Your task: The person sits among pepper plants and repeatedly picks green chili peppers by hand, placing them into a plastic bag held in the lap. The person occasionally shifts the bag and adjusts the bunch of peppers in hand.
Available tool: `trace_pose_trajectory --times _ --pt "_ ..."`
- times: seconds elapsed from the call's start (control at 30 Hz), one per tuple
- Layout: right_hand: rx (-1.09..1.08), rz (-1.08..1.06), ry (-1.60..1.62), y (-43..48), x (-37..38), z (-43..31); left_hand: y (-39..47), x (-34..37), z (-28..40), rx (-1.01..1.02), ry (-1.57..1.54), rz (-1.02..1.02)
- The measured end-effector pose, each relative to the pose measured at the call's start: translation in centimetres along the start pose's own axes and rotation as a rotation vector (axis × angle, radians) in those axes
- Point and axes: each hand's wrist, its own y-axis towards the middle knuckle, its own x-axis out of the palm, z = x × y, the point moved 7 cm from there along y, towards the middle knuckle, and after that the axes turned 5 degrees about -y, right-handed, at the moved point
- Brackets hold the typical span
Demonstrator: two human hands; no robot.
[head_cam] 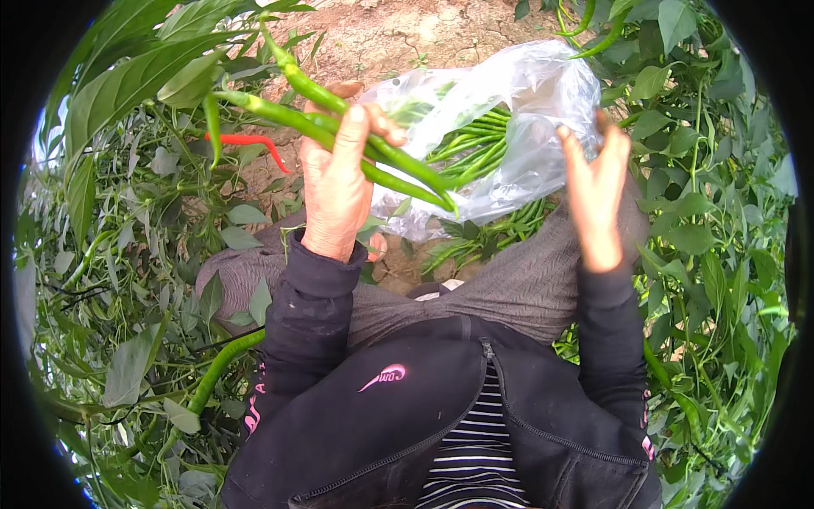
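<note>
My left hand (340, 172) is closed around several long green chili peppers (286, 118), their stems pointing up and left, their tips down and right. Beside it lies a clear plastic bag (540, 83), its mouth open, with many green chili peppers (474, 149) inside. My right hand (598, 178), slightly blurred, is at the bag's right edge with thumb and fingers apart; whether it touches the plastic is unclear. Below the bag, more green peppers (509, 232) lie in a heap between my legs.
Pepper plants (693, 210) crowd both sides, with green peppers (222, 369) hanging among the leaves. A red chili pepper (254, 140) hangs left of my left hand. Cracked bare soil (407, 32) runs ahead, beyond the bag.
</note>
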Motion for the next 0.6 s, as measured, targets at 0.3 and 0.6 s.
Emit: trace_pose_trajectory --times 0.3,0.6 --pt "0.335 -0.309 0.279 6.8 5.8 7.5 0.9 3.1 -14.9 0.027 0.920 -0.558" --pt "0.577 -0.049 0.979 6.4 2.2 5.6 4.2 -5.4 -29.6 -0.603 1.351 -0.490"
